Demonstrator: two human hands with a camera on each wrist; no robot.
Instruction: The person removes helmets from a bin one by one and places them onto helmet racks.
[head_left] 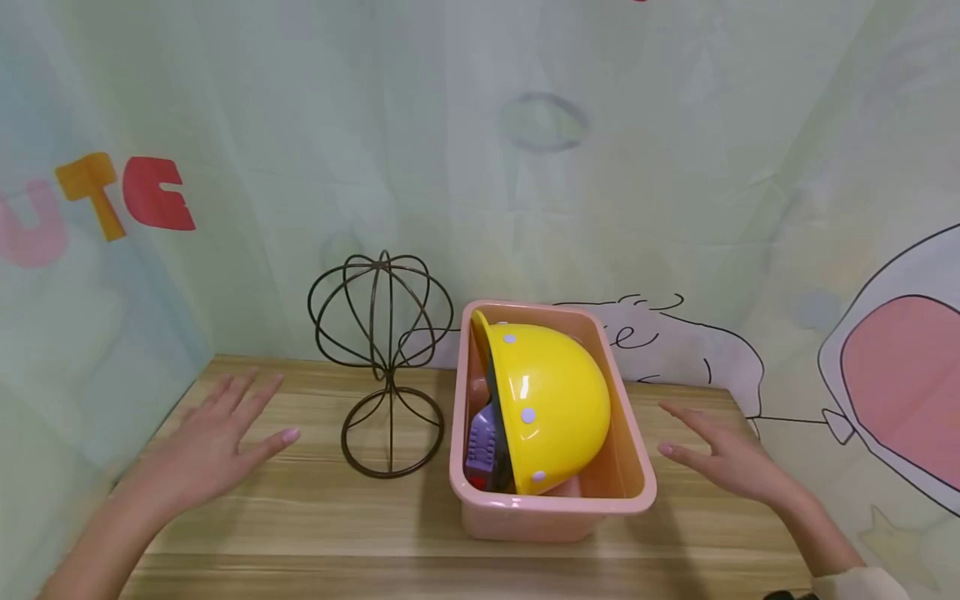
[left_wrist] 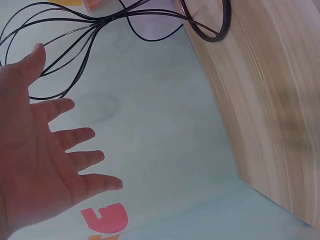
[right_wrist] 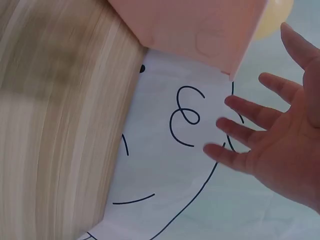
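A yellow hard hat [head_left: 558,400] lies on its side in a pink plastic bin [head_left: 555,525], its brim toward the left wall. Beside its dark inner side, a purple ridged piece [head_left: 482,442] shows; the rest of that piece is hidden. Left of the bin stands a dark wire stand [head_left: 390,375] with a round cage top and a ring base. My left hand [head_left: 213,446], fingers spread, hovers left of the stand and touches nothing. Right of the bin, my right hand [head_left: 723,458] is held in the air with straight fingers, apart from the bin.
The wooden tabletop [head_left: 337,533] carries the bin and the stand. A printed cloth [head_left: 300,125] hangs behind and along both sides, with red and orange letters at the left and a balloon drawing [head_left: 907,392] at the right.
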